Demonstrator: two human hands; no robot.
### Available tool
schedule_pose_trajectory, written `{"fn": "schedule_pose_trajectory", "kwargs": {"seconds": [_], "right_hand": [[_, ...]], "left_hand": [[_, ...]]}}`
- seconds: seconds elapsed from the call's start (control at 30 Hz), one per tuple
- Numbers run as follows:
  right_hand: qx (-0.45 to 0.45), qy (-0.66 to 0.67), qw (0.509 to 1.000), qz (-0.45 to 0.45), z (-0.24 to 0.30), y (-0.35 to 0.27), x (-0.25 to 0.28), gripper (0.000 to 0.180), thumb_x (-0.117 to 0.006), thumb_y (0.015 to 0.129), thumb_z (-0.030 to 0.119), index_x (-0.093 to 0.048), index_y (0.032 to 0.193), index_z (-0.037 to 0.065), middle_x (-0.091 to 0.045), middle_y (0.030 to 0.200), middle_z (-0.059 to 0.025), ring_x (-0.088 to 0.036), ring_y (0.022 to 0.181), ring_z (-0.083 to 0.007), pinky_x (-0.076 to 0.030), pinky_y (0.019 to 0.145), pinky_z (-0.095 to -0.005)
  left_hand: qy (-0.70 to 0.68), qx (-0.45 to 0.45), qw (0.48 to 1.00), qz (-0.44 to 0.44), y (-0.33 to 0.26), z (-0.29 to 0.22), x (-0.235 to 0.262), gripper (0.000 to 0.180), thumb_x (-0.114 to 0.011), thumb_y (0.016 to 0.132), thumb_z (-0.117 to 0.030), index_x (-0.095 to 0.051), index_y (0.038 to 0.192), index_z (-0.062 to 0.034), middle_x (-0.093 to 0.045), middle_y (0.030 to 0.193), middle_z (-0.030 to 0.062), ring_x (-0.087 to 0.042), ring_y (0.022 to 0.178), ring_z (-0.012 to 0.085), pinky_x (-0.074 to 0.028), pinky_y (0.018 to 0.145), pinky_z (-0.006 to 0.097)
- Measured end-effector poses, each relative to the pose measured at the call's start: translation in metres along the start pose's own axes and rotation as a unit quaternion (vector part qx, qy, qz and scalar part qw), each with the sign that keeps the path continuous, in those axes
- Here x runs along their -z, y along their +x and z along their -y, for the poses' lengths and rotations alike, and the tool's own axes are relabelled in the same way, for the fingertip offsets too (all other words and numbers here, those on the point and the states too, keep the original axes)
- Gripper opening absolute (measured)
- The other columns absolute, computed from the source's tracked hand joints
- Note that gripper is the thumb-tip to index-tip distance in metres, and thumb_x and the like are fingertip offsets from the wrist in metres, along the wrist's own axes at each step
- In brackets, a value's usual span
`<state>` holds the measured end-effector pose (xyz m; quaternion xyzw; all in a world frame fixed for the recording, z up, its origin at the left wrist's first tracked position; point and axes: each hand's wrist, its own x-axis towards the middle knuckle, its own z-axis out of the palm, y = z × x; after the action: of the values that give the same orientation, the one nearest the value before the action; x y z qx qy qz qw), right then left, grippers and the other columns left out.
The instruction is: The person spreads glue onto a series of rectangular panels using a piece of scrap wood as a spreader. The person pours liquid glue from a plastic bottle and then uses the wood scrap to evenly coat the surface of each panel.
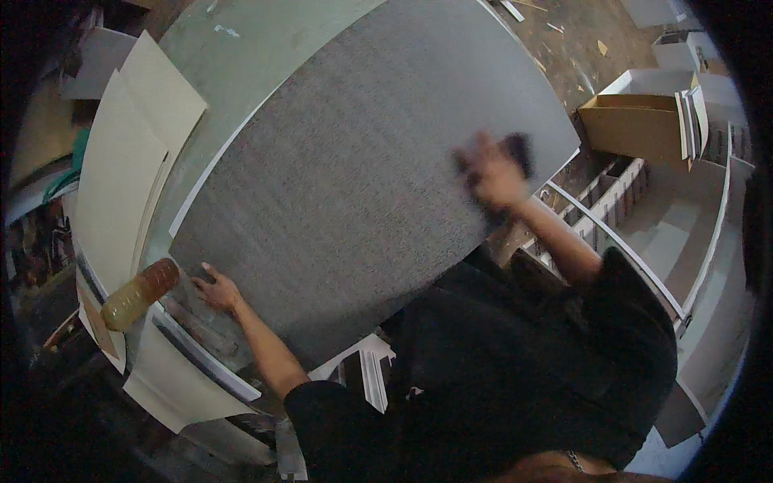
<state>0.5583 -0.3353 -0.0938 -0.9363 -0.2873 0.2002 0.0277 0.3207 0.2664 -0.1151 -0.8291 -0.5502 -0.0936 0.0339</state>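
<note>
A large dark grey panel lies flat on a work table in front of me. My right hand is blurred over the panel's right part, closed on a small dark block pressed against the surface. My left hand rests at the panel's lower left corner, fingers spread against its edge, holding nothing.
A plastic bottle of amber liquid lies left of my left hand. Cream boards are stacked at the left. An open cardboard box and white panels stand at the right. White trim strips lie below the table.
</note>
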Motion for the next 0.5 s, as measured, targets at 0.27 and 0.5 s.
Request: {"fn": "schedule_pose_trajectory", "kwargs": {"seconds": [0.27, 0.5], "right_hand": [[-0.083, -0.080, 0.974, -0.194, 0.071, 0.137, 0.038, 0.048, -0.044, 0.097, 0.043, -0.056, 0.136, 0.018, -0.043, 0.148, -0.0180, -0.029, 0.143, -0.0411, -0.027, 0.108, -0.0684], [0.469, 0.102, 0.877, -0.025, 0.402, 0.001, -0.052, 0.064, -0.048, 0.096, 0.040, -0.030, 0.153, 0.017, -0.018, 0.161, -0.0184, -0.011, 0.150, -0.0399, -0.008, 0.116, -0.0649]], "left_hand": [[0.031, 0.010, 0.999, -0.005, -0.004, -0.029, -0.006, 0.081, -0.034, 0.097, -0.064, -0.042, 0.145, 0.0008, -0.046, 0.143, 0.0242, -0.042, 0.133, 0.0400, -0.033, 0.109, 0.052], [-0.330, 0.137, 0.931, 0.073, 0.011, -0.007, 0.013, 0.085, -0.045, 0.092, -0.065, -0.042, 0.144, 0.0026, -0.039, 0.150, 0.0257, -0.037, 0.138, 0.0419, -0.025, 0.115, 0.049]]}}
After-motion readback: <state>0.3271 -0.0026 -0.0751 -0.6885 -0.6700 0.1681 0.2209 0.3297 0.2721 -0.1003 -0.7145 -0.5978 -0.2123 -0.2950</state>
